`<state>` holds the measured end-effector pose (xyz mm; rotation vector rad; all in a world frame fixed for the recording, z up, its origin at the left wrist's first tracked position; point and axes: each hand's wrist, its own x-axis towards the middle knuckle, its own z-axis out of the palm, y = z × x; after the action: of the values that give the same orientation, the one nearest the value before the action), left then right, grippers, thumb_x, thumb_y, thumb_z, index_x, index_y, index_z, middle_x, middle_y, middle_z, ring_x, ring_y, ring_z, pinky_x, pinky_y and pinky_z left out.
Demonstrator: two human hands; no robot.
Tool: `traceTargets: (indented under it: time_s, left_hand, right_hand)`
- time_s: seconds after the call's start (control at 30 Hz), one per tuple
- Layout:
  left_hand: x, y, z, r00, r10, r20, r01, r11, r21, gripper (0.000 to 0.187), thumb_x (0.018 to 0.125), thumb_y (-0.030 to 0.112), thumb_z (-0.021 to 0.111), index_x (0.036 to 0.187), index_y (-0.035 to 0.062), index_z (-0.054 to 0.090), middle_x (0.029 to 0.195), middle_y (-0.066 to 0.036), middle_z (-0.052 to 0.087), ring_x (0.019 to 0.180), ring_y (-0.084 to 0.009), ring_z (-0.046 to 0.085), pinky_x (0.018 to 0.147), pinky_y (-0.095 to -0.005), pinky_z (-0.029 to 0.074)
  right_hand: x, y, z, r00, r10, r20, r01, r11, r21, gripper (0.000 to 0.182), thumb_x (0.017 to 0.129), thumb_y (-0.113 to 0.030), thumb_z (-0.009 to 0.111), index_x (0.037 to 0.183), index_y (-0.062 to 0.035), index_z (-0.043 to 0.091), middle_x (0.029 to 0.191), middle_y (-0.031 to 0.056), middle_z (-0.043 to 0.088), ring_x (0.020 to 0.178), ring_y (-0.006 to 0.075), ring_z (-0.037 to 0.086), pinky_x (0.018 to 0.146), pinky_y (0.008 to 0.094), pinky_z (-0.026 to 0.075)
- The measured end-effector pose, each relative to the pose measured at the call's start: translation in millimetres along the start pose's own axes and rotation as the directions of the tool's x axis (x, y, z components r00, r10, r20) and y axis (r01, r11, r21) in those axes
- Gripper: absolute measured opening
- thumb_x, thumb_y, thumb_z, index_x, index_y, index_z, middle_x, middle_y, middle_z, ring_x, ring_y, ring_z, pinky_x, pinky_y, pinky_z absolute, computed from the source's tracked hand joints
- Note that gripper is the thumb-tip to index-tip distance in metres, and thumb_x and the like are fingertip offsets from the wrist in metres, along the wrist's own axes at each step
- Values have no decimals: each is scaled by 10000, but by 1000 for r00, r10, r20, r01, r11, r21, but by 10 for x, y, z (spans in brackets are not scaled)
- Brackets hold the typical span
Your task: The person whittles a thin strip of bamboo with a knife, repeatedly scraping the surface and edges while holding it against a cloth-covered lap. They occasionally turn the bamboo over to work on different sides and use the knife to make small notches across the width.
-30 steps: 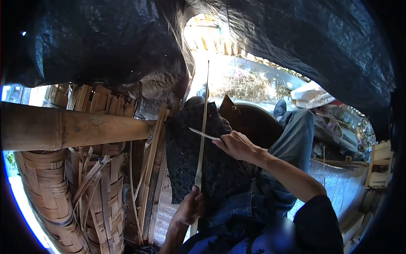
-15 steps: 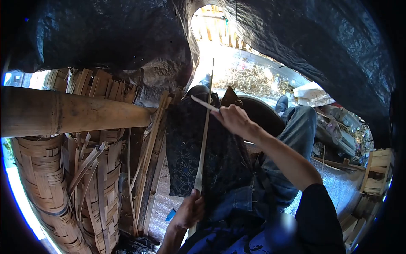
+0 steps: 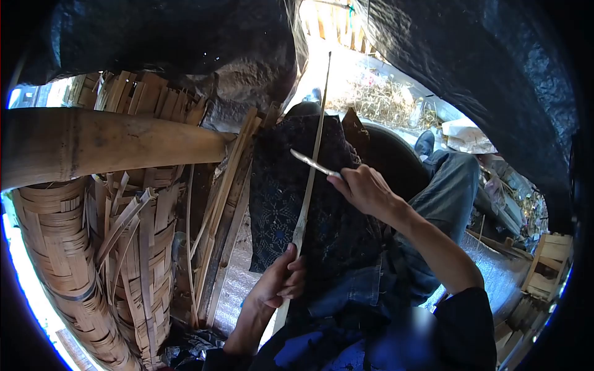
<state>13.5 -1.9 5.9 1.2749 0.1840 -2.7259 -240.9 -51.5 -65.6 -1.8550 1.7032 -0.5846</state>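
Observation:
A long, narrow bamboo strip [image 3: 314, 154] runs up from my lap, over a dark patterned cloth [image 3: 272, 204] spread on my leg. My left hand [image 3: 279, 278] grips the strip near its lower part, the thumb pointing up along it. In my right hand [image 3: 366, 190] is a knife [image 3: 311, 162], its handle hidden in the closed fingers. The blade points left and lies across the strip, about midway along its visible length.
To my left stand tall woven bamboo baskets [image 3: 54, 241] with split strips in them. A thick bamboo pole [image 3: 124, 141] crosses above these. Dark plastic sheeting [image 3: 167, 37] hangs overhead. A wooden crate [image 3: 547, 264] stands at far right, and dry debris [image 3: 383, 102] lies beyond my feet.
The whole view has shifted a little. My left hand is higher along my lap with the strip. The knife has turned, so its blade face now catches the light.

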Motion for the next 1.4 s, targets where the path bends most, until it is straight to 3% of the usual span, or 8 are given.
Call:
traceTargets:
  time_s: [0.2, 0.27, 0.37, 0.43, 0.6, 1.1, 1.23, 1.4]
  left_hand:
    - [-47, -26, 16, 993, 1, 116, 13, 992, -124, 457, 965, 527, 275, 683, 178, 364, 466, 59, 246, 322, -64, 188, 335, -209, 172]
    - [-73, -12, 165, 989, 122, -80, -106, 979, 172, 453, 971, 512, 283, 726, 149, 396, 489, 65, 256, 353, -53, 203, 353, -210, 188]
    - [-63, 35, 346, 926, 336, -171, -250, 886, 390, 446, 977, 491, 297, 773, 115, 423, 521, 70, 265, 397, -48, 234, 377, -208, 204]
    - [-2, 100, 318, 929, 326, -177, -233, 885, 403, 425, 980, 471, 318, 787, 112, 441, 545, 72, 279, 428, -50, 260, 392, -209, 216]
    - [116, 145, 317, 919, 322, -228, -210, 888, 409, 416, 979, 467, 325, 738, 139, 413, 553, 80, 267, 422, -40, 234, 390, -226, 189]
    - [228, -84, 364, 813, 524, -251, -121, 575, 809, 468, 968, 503, 322, 694, 135, 412, 547, 60, 313, 448, -53, 312, 409, -225, 252]
    - [179, 114, 336, 906, 332, -264, -165, 849, 502, 438, 970, 496, 317, 719, 148, 406, 527, 80, 283, 414, -48, 252, 383, -221, 199]
    - [167, 158, 302, 938, 260, -227, -152, 901, 406, 439, 967, 502, 320, 708, 155, 390, 522, 87, 252, 401, -47, 220, 369, -220, 179]
  right_hand:
    - [581, 480, 33, 992, -12, -126, 1, 996, -88, 419, 948, -304, 486, 669, 4, 544, 523, 189, 546, 485, 316, 595, 407, 411, 443]
    - [702, 443, -127, 982, 186, -42, -178, 972, 156, 389, 980, -259, 425, 728, 18, 528, 503, 159, 527, 414, 258, 555, 379, 381, 396]
    - [512, 215, -289, 988, 56, -145, -15, 964, 266, 377, 981, -263, 426, 736, 13, 507, 465, 122, 491, 368, 217, 511, 382, 368, 379]
    - [257, -86, -487, 995, 72, 70, -87, 967, 240, 372, 977, -275, 435, 725, -7, 492, 444, 89, 454, 353, 171, 476, 379, 357, 377]
    - [-338, -203, -181, 977, -153, 147, 140, 986, 95, 398, 948, -350, 479, 710, -31, 491, 449, 95, 486, 347, 222, 503, 358, 379, 389]
    - [119, -98, 17, 994, 73, 82, -68, 995, -69, 416, 946, -342, 482, 691, -14, 501, 457, 112, 513, 397, 270, 558, 394, 383, 457]
    - [221, -92, -121, 997, 70, -22, -67, 992, 110, 388, 946, -305, 492, 687, -17, 504, 457, 119, 502, 397, 280, 554, 391, 395, 442]
    - [-262, -271, -136, 979, -64, 195, 43, 993, 110, 402, 935, -344, 505, 688, -28, 490, 446, 111, 497, 377, 276, 541, 370, 392, 420]
